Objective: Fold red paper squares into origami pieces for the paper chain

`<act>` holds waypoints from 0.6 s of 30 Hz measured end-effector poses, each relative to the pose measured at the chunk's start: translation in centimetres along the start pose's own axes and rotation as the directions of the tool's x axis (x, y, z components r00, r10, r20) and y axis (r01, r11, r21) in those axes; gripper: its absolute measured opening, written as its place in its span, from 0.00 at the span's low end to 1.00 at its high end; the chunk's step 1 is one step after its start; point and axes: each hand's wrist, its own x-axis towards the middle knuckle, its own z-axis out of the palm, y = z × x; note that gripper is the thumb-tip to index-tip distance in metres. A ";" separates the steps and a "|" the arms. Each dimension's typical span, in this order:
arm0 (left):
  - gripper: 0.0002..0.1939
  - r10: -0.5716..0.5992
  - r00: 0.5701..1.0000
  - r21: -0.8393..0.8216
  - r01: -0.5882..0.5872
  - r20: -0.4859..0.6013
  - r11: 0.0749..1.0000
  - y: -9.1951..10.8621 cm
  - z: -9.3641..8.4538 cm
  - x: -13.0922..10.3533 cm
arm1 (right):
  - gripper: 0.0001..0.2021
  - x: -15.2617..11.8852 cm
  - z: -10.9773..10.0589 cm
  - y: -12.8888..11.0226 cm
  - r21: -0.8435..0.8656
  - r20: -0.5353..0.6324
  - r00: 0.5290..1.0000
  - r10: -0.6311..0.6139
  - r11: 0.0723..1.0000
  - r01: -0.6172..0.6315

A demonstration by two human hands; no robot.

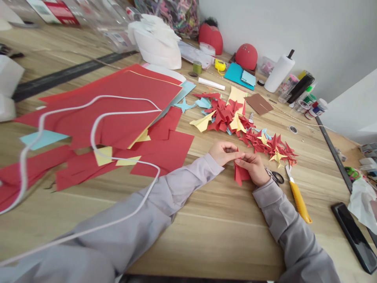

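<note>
A small folded piece of red paper (240, 175) is held between my two hands above the wooden table. My left hand (223, 153) pinches its upper end, thumb against fingers. My right hand (255, 167) grips it from the right side, with the two hands' fingertips touching. Part of the paper is covered by the fingers. Just beyond the hands lies a pile of folded red paper pieces (225, 114), mixed with yellow and blue ones. Black-handled scissors (277, 177) lie by my right wrist, partly hidden. To their right is a yellow-handled cutter knife (299, 201).
Large red paper sheets (141, 90) and offcuts spread over the left side. A white cable (97, 129) loops across them and my left sleeve. A black phone (355, 236) lies far right. Bottles (316, 108), a tape measure (220, 65) and tissues (156, 43) stand at the back.
</note>
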 end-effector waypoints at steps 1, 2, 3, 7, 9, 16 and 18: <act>0.14 0.024 1.000 0.023 -0.024 -0.006 0.999 -0.1 0.0 0.0 | 0.11 0.0 0.0 0.0 -0.006 0.008 1.000 -0.002 1.000 0.002; 0.14 0.044 0.999 0.045 -0.043 -0.009 0.998 -0.2 0.0 0.0 | 0.11 0.0 0.1 -0.1 -0.010 0.013 1.000 -0.002 1.000 0.003; 0.14 0.055 0.998 0.064 -0.055 -0.006 0.996 -0.3 -0.1 0.1 | 0.11 0.0 0.1 -0.2 -0.010 0.016 1.000 0.001 1.000 -0.001; 0.14 0.061 0.998 0.095 -0.064 0.034 0.993 -0.5 -0.4 0.2 | 0.10 -0.1 0.2 -0.5 0.011 0.015 0.999 0.046 0.999 -0.046; 0.14 0.064 0.996 0.093 -0.069 0.061 0.993 -0.5 -0.5 0.2 | 0.11 -0.1 0.1 -0.6 0.025 0.010 0.998 0.067 0.997 -0.067; 0.16 0.078 0.991 0.061 -0.085 0.107 0.995 -0.2 -0.6 0.3 | 0.11 -0.1 -0.1 -0.3 0.060 0.015 0.997 0.069 0.996 -0.070; 0.17 0.068 0.992 0.055 -0.074 0.110 0.996 0.0 -0.6 0.2 | 0.11 0.0 0.0 -0.3 0.073 0.011 0.998 0.067 0.995 -0.068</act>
